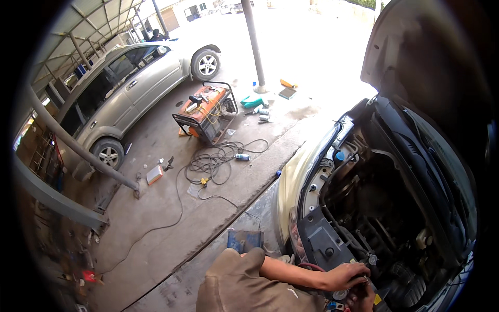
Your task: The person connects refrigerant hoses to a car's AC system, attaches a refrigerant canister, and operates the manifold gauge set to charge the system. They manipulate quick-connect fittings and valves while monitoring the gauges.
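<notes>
My left hand (345, 275) reaches across the front corner of the car's open engine bay (374, 208), its fingers bent inward. Right below it, my right hand (363, 299) is partly cut off by shadow and comes up with curled fingers. Both sets of fingertips meet at one small spot; whatever lies between them is too small and dark to make out. A round metallic cap (340, 295) sits just left of my right hand, close to a red cable (312, 267). Beside my left hand is a black plastic cover (323, 236).
The raised hood (431, 67) stands over the bay at right. On the floor are an orange generator (208, 109), a coiled black cable (213, 161), a spray can (243, 157) and a blue metal box (245, 239). A silver car (150, 83) is parked at left near posts.
</notes>
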Demonstrator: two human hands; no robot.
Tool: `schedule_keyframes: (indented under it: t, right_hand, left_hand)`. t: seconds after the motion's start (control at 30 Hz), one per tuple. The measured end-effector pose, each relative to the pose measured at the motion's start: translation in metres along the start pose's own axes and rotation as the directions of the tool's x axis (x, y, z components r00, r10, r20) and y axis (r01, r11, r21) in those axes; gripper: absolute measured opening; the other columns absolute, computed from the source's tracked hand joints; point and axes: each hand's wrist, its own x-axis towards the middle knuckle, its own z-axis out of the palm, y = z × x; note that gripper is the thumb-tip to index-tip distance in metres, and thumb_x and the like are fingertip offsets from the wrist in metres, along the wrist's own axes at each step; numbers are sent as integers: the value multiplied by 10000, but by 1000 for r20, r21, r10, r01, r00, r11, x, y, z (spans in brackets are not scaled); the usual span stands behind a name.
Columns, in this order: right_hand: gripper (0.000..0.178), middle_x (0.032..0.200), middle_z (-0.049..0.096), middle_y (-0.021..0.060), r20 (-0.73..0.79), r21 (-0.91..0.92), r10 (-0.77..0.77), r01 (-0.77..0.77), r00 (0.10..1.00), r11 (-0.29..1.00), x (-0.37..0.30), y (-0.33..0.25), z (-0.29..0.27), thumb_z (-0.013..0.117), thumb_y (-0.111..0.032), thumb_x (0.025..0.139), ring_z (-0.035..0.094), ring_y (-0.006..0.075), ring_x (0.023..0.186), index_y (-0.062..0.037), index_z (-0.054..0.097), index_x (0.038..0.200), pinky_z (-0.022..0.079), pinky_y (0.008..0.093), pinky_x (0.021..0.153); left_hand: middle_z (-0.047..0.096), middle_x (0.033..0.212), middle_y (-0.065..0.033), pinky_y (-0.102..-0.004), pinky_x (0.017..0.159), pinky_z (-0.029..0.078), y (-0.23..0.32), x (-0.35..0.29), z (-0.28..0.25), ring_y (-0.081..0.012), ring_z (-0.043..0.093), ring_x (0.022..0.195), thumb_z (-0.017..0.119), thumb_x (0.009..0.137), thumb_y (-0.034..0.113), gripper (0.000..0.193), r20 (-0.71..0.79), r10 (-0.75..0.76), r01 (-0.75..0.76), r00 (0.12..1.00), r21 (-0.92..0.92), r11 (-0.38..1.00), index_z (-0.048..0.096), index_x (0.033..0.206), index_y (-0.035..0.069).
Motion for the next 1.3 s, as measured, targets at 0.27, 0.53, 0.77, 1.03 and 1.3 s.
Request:
schedule_keyframes:
  t: [0.27, 0.53, 0.77, 1.03, 1.3]
  right_hand:
    - [313, 694, 513, 13, 211, -468, -236, 310, 949, 827, -13, -27, 12, 505, -305, 882, 522, 96, 639, 5, 537, 922, 434, 251, 600]
    - [380, 911, 558, 149, 404, -906, -657, 376, 637, -192, -10, -26, 19, 664, -72, 652, 565, 320, 839, 4, 522, 996, 487, 375, 686]
    - [398, 634, 538, 86, 234, -78, -9, 28, 972, 997, -15, -24, 12, 464, -380, 900, 594, 210, 605, 11, 534, 902, 501, 309, 564]
    - [443, 651, 536, 109, 324, 109, 118, -161, 939, 981, -13, -11, 4, 408, -428, 908, 577, 258, 560, 2, 507, 862, 504, 365, 543]
    - [380, 901, 565, 151, 430, -897, -689, 365, 584, -251, -13, -17, 13, 653, -260, 756, 557, 303, 842, 37, 526, 956, 470, 366, 738]
  left_hand:
    - [529, 831, -151, -339, 640, 451, 2, 6, -2, -316, 561, 743, 571, 795, 20, 177, 7, -47, 47, 999, 48, 998, 535, 968, 8]
    - [516, 758, -78, -238, 592, 412, 2, 8, -3, -146, 511, 650, 534, 843, 33, 155, -14, -288, 287, 958, -45, 957, 537, 993, -7]
    - [514, 761, -105, -261, 590, 428, -1, 2, -1, -195, 540, 652, 551, 814, 6, 176, 67, -110, 104, 992, 79, 991, 544, 989, -8]
    - [520, 760, -108, -261, 592, 422, 0, 6, 0, -192, 533, 649, 549, 809, 15, 185, 106, -37, 22, 994, 138, 990, 539, 992, -11]
    - [542, 791, -124, -285, 616, 436, -2, 8, 5, -226, 539, 665, 550, 811, 21, 173, 34, -206, 205, 978, 31, 978, 543, 982, -8]
